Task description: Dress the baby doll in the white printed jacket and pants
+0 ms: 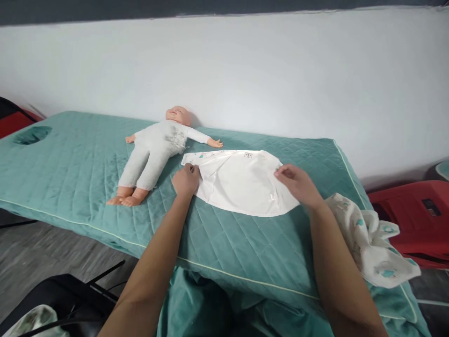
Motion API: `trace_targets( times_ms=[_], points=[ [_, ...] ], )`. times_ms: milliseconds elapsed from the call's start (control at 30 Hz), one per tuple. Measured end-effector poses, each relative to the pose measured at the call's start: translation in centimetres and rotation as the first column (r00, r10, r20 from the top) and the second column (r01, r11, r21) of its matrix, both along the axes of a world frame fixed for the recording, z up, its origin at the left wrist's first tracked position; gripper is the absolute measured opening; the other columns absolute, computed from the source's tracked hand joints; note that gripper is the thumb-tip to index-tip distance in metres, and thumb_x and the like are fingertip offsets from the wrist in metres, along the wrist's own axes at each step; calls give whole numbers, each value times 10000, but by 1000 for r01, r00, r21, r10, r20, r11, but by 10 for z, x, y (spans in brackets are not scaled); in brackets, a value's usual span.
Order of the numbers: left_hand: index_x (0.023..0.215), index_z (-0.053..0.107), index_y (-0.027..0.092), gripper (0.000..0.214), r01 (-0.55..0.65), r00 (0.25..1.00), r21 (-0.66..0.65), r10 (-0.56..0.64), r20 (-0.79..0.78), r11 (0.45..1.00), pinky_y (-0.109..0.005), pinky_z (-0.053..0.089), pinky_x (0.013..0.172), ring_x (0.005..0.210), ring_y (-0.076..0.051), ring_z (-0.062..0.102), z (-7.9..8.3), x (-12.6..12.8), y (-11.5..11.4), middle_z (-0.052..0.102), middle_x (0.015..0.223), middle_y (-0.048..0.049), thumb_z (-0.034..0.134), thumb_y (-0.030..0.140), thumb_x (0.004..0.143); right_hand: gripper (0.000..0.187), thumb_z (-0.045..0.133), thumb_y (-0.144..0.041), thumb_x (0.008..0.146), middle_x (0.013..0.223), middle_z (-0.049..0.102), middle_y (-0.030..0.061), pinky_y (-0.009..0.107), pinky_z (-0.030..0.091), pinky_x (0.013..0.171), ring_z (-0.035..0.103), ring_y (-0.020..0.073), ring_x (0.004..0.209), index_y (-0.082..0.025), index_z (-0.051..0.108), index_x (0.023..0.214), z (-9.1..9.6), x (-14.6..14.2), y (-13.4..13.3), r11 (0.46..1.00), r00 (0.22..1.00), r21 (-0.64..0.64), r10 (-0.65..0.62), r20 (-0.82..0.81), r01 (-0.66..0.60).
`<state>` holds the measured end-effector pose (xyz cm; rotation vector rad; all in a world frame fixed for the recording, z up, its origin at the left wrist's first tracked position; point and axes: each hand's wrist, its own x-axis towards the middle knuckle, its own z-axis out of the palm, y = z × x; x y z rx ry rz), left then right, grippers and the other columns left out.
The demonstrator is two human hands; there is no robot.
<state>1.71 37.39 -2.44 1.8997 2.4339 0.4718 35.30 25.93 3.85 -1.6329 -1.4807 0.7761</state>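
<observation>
A white cloth [242, 185] with a small printed label lies spread on the green quilted bed cover [242, 243]. Its upper left edge shows a coloured pattern, and a few creases run across its left part. My left hand [185, 180] is closed on the left edge of the cloth. At the opposite side, my right hand [298, 184] pinches the right edge between thumb and fingers. To the left of the cloth, a baby doll [154, 150] in a white body lies on its back, arms spread, head towards the wall.
A crumpled patterned cloth [372, 243] lies at the bed's right end, beside my right forearm. Beyond that end stands a red chair [410, 217]. The white wall [245, 79] borders the far side. A face hole [33, 135] opens at the bed's left. A black chair [59, 299] stands lower left.
</observation>
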Motion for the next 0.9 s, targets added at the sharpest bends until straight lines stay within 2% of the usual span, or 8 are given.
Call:
trace_targets(
  times_ms=[100, 200, 267, 367, 500, 600, 733, 900],
  points=[
    [1087, 675, 222, 421, -2, 1000, -2, 2, 8, 1000, -363, 438, 738, 961, -321, 668, -1, 0, 0, 732, 1026, -152, 371, 474, 941, 346, 559, -526, 855, 1078, 718, 71, 329, 503, 829, 661, 216, 955, -217, 650, 981, 3, -9, -4, 961, 951, -19, 269, -151, -274],
    [1074, 679, 222, 425, 3, 1000, 2, -3, 16, 1000, -365, 438, 733, 955, -323, 668, -1, -1, 0, 731, 1019, -152, 367, 476, 938, 336, 552, -515, 858, 1052, 713, 84, 354, 483, 851, 648, 233, 967, -208, 652, 952, -9, 6, 1, 1000, 992, -22, -19, 125, 22],
    [1075, 681, 222, 428, 4, 1000, 10, -4, 16, 1000, -365, 438, 736, 953, -318, 668, -2, -1, 0, 730, 1020, -150, 366, 479, 939, 372, 572, -529, 837, 1095, 690, 110, 374, 463, 845, 621, 273, 1027, -199, 647, 991, -22, 22, 5, 976, 896, -20, -193, 401, 219],
    [1081, 682, 221, 425, -3, 1000, 10, 3, 16, 1000, -360, 439, 739, 952, -310, 666, -3, -1, 1, 729, 1023, -149, 376, 479, 939, 478, 578, -577, 816, 1182, 651, 141, 371, 446, 789, 600, 311, 1057, -187, 630, 1088, -34, 41, 5, 948, 760, -116, -161, 629, 296],
    [1078, 684, 218, 418, -9, 1000, -2, 9, 24, 1000, -359, 438, 742, 958, -311, 665, -2, -1, 2, 734, 1022, -146, 384, 471, 935, 383, 569, -471, 834, 1075, 685, 104, 332, 416, 726, 620, 275, 943, -209, 644, 1104, -28, 48, 0, 938, 740, -224, -49, 670, 264],
    [1072, 687, 219, 419, -10, 999, 4, 10, 34, 1000, -358, 436, 743, 964, -313, 665, -2, -1, 2, 736, 1023, -141, 386, 474, 932, 317, 468, -316, 893, 1076, 669, 129, 352, 417, 774, 589, 281, 976, -194, 665, 1109, -19, 50, -2, 944, 665, -52, -189, 723, 325],
    [1074, 692, 226, 415, -21, 999, 7, 20, 32, 1000, -353, 430, 733, 968, -313, 665, -1, -1, 1, 737, 1018, -132, 390, 473, 933, 428, 409, -149, 863, 1258, 567, 178, 456, 420, 868, 491, 346, 1144, -175, 638, 1224, -21, 59, -6, 885, 540, 192, -417, 731, 424],
    [1082, 691, 228, 413, -21, 999, 8, 20, 39, 1000, -345, 426, 729, 966, -306, 666, -2, -1, 1, 739, 1022, -128, 403, 482, 930, 527, 432, -68, 782, 1391, 470, 220, 557, 424, 934, 453, 386, 1234, -129, 591, 1280, -33, 73, -7, 847, 584, 278, -518, 625, 454]
  ],
)
